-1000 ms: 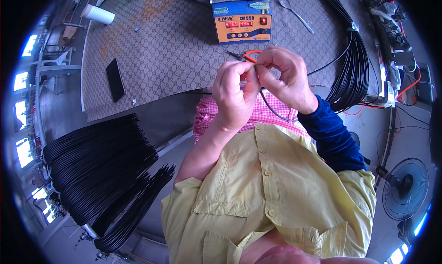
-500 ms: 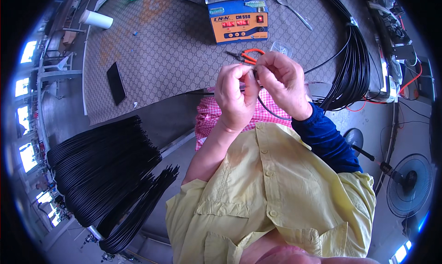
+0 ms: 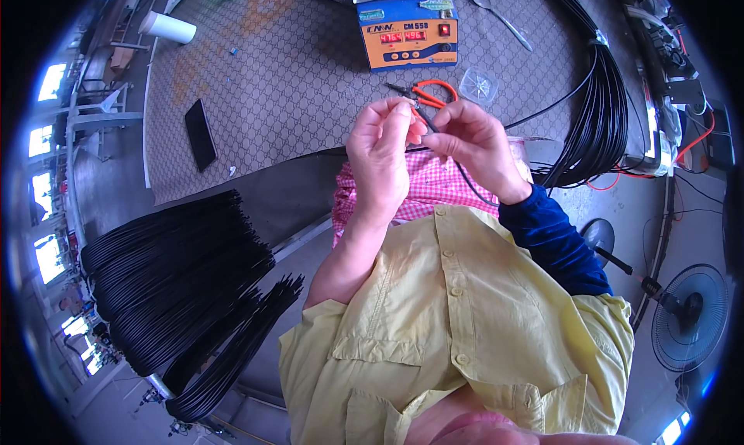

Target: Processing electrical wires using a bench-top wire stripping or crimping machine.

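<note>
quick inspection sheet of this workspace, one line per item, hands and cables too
surface: patterned table cover, orange-brown blotches near the far edge
things in hand: black cable, running between both hands
clutter: pliers, clear dish, spoon, phone, white cup, blue-and-orange box with lit red display
grips: left hand pinched at the cable's upper part; right hand pinches it lower down
cables: bound black bundle at the table's right; large black pile below left
surroundings: fan at right, windows at left

cable (image 3: 431, 124) before pliers (image 3: 435, 94) | pliers before control unit (image 3: 409, 45) | phone (image 3: 201, 135) on table's (image 3: 287, 88) left
</note>
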The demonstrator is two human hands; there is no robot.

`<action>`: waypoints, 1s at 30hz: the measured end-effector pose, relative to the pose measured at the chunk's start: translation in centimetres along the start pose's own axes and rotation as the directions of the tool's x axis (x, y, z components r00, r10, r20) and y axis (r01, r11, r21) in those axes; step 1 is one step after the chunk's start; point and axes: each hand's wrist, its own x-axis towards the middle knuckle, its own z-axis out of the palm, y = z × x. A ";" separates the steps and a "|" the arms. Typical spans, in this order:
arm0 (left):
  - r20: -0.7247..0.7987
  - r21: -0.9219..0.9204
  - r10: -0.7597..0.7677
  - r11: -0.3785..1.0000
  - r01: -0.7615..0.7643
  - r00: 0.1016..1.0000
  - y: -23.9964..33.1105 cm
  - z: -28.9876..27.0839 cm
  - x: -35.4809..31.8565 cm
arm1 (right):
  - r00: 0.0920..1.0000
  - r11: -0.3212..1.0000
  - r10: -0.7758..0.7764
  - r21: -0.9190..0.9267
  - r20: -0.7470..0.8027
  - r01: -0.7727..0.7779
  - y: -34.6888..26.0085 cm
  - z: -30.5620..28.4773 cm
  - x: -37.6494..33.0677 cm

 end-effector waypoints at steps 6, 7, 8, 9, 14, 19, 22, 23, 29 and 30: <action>0.141 -0.118 -0.243 0.958 0.260 0.960 1.2 -0.9 0.5 | 0.998 0.997 0.067 -0.037 -0.007 -0.067 -0.3 -1.1 -0.1; 0.152 -0.114 -0.271 0.951 0.289 0.951 1.4 -1.1 0.5 | 0.998 0.997 0.057 -0.051 -0.006 -0.058 -0.4 -1.1 -0.1; 0.167 -0.101 -0.276 0.950 0.294 0.947 1.6 -1.2 0.6 | 0.999 0.997 0.048 -0.066 -0.004 -0.048 -0.5 -1.0 -0.1; 0.181 -0.089 -0.281 0.950 0.300 0.943 1.8 -1.3 0.7 | 0.999 0.996 0.038 -0.080 -0.003 -0.038 -0.7 -1.0 -0.1; 0.233 0.130 -0.268 0.961 0.243 0.935 3.0 -2.0 1.0 | 0.999 0.988 0.042 -0.148 0.021 -0.039 -1.0 -1.1 -0.2; 0.266 0.321 -0.293 0.925 0.202 0.918 4.0 -2.2 1.5 | 0.997 0.973 0.044 -0.230 0.062 -0.029 -1.3 -1.3 -0.2; 0.309 0.343 -0.320 0.916 0.209 0.896 4.3 -2.6 1.8 | 0.996 0.965 0.054 -0.260 0.076 -0.032 -1.8 -1.2 -0.2; 0.315 0.361 -0.303 0.915 0.182 0.899 4.3 -2.7 1.8 | 0.995 0.962 0.046 -0.274 0.087 -0.021 -1.9 -1.2 -0.2; 0.156 0.105 -0.102 0.991 0.086 0.982 1.9 -1.6 1.0 | 1.000 0.976 -0.027 -0.216 0.008 0.028 -1.2 -0.4 -0.1; 0.128 -0.045 -0.104 0.993 0.111 0.986 1.1 -1.3 0.9 | 0.999 0.978 -0.043 -0.203 -0.010 0.040 -1.0 -0.1 0.0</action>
